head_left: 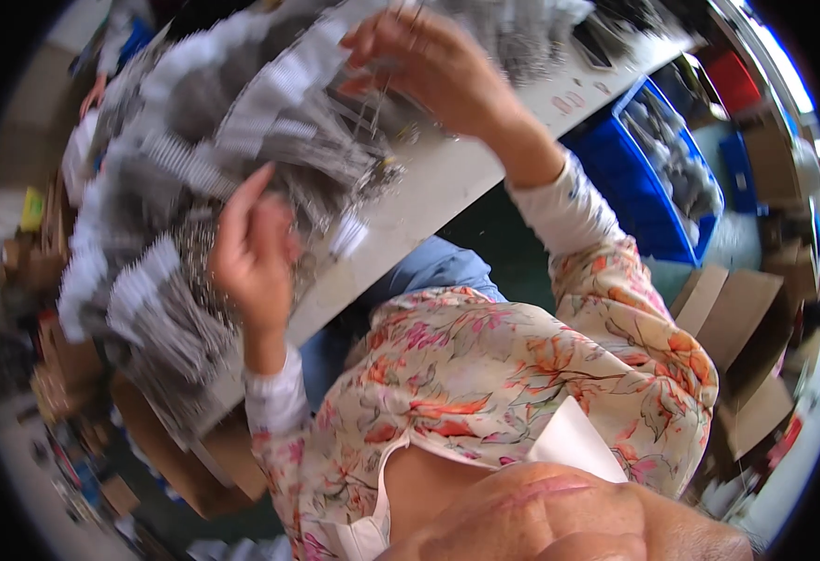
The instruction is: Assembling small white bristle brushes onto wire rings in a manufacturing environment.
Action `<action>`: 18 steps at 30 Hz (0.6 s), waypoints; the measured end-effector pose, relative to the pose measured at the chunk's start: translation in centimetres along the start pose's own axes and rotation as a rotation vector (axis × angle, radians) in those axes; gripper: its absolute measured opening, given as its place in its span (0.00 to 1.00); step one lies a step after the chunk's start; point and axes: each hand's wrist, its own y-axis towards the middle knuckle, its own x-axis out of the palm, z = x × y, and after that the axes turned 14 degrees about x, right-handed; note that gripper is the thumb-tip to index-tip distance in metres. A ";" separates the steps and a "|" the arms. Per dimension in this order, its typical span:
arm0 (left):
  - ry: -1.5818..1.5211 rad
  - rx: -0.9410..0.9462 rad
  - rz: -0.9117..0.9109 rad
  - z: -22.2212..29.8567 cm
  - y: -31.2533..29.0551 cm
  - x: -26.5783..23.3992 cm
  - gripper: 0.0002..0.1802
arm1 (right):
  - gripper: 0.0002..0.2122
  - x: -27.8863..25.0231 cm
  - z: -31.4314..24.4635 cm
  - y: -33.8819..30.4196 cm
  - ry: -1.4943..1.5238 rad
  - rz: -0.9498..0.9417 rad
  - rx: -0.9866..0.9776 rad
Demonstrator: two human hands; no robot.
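Note:
Many bundles of thin grey strands with white banded ends [274, 89] cover the table [419, 201], some with shiny metal bits at their tips. My left hand [258, 248] is over the near edge of this pile, its index finger stretched out and apart from the blurred others; nothing shows in it. Above the far right part of the pile is my right hand [424, 70], fingers bent and smeared by motion. Thin metal pieces [373, 112] show just below its fingertips; whether it holds them is unclear. Between the hands, a small white banded piece [347, 234] lies near the table edge.
A blue bin [648, 178] of grey bundles stands right of the table. A dark flat object [592, 47] lies at the table's far right. Open cardboard boxes stand at the right [737, 323] and below the table's left end [181, 449].

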 end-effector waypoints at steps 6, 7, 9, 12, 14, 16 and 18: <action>0.290 0.499 0.010 -4.1 0.0 0.2 0.08 | 0.12 7.6 4.8 -4.2 -0.215 -0.198 0.238; 0.171 0.346 0.061 -1.6 -0.5 0.0 0.09 | 0.12 7.5 5.4 -4.5 -0.095 -0.253 0.054; 0.020 0.490 0.282 -2.7 -1.4 -1.0 0.07 | 0.14 5.0 6.3 -4.1 -0.403 -0.070 -0.067; 0.079 0.321 0.011 -1.9 -2.6 -1.9 0.08 | 0.14 4.6 8.7 -4.7 -0.037 -0.106 0.373; 0.195 0.604 0.206 -4.0 -4.6 0.4 0.11 | 0.13 6.6 10.3 -5.3 0.369 -0.135 0.547; 0.418 0.653 0.084 -5.1 -5.8 -0.6 0.17 | 0.11 7.6 11.2 -5.3 0.534 -0.018 0.628; 0.477 0.658 -0.007 -4.6 -6.6 -2.4 0.21 | 0.09 6.5 11.6 -4.8 0.647 -0.183 0.656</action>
